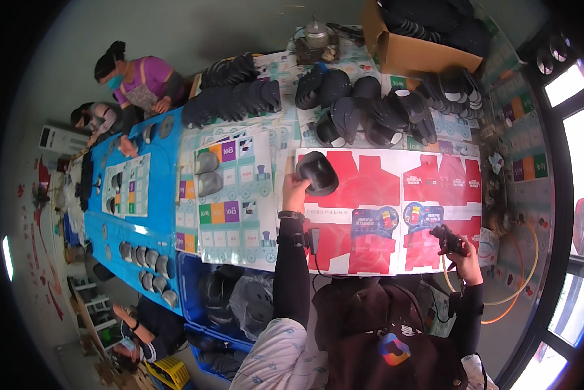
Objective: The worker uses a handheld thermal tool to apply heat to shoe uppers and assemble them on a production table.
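My left hand [296, 191] is closed on the edge of a black, glossy, cup-shaped piece [318, 174], raised over the red-and-white printed sheet [370, 175]. In my right hand [466, 263] is a dark spray gun [449, 240], with a thin yellowish hose near its handle. Its nozzle end points left, over the right side of the sheet. The spray gun and the black piece are well apart. Just beyond the sheet lie heaps of similar black curved pieces [350, 114], nested in rows.
An open cardboard box [428, 52] of black pieces stands far right. Another black row [233, 104] lies far left. Two grey pieces [207, 174] sit on printed sheets. Co-workers flank a blue table [155, 224] at left. Blue crates [191, 286] stand below. Hoses [532, 260] loop right.
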`<action>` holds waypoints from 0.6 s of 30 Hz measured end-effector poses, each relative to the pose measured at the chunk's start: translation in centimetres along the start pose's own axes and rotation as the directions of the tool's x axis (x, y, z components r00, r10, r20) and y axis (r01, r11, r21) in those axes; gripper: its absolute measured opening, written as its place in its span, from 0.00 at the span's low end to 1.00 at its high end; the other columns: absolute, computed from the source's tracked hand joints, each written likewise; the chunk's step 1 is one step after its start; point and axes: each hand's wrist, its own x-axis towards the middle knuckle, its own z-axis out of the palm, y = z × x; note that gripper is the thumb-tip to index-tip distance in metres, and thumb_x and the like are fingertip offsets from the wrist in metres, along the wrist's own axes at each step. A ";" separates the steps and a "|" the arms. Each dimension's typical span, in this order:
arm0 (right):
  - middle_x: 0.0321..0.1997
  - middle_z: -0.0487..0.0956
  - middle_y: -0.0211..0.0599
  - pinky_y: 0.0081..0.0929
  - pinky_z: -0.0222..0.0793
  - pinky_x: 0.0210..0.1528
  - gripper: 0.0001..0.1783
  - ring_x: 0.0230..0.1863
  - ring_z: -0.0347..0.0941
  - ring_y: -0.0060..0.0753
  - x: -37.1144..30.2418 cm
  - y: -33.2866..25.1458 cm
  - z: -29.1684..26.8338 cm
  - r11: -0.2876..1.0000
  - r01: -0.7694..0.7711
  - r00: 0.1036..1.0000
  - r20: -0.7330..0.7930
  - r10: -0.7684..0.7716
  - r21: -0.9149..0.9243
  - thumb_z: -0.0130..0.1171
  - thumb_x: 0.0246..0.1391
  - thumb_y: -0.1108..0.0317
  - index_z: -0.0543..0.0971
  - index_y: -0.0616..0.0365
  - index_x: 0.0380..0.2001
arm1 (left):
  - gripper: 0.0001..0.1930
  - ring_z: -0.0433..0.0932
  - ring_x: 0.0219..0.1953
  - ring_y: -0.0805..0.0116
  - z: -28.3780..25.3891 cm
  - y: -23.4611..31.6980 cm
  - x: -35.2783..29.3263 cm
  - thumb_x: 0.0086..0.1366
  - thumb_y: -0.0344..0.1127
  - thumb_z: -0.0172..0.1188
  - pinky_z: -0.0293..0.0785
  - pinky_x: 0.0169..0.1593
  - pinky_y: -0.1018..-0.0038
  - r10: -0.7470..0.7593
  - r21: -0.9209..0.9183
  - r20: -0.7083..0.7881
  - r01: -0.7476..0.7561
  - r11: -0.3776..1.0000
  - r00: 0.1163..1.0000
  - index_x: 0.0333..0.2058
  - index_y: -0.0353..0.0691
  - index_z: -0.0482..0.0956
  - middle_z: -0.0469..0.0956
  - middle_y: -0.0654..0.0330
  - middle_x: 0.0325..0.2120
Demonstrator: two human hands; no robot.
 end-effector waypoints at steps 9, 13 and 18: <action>0.39 0.84 0.35 0.23 0.77 0.23 0.22 0.42 0.83 0.30 -0.9 0.3 -2.6 0.999 0.047 0.998 0.051 -0.048 0.007 0.55 0.49 0.83 0.77 0.64 0.50 | 0.16 0.79 0.29 0.70 -1.7 -2.3 -5.8 0.64 0.34 0.64 0.78 0.30 0.71 -0.138 0.054 0.036 0.136 0.989 0.990 0.49 0.38 0.75 0.79 0.60 0.33; 0.38 0.84 0.34 0.24 0.76 0.22 0.19 0.40 0.83 0.29 -0.5 0.6 -2.0 0.993 0.112 0.990 0.083 -0.114 0.025 0.58 0.50 0.81 0.78 0.66 0.49 | 0.11 0.77 0.19 0.69 -4.4 -6.0 -8.7 0.63 0.35 0.62 0.74 0.19 0.75 -0.257 0.322 0.115 0.209 0.924 0.959 0.36 0.30 0.80 0.79 0.58 0.24; 0.48 0.85 0.39 0.27 0.74 0.50 0.21 0.46 0.79 0.29 0.9 2.5 -1.6 0.939 0.305 0.945 0.173 -0.277 -0.160 0.58 0.56 0.78 0.81 0.67 0.54 | 0.12 0.80 0.23 0.70 -8.3 -11.6 -12.2 0.64 0.43 0.60 0.74 0.26 0.71 -0.132 0.311 0.097 0.096 0.945 0.986 0.39 0.42 0.82 0.79 0.61 0.21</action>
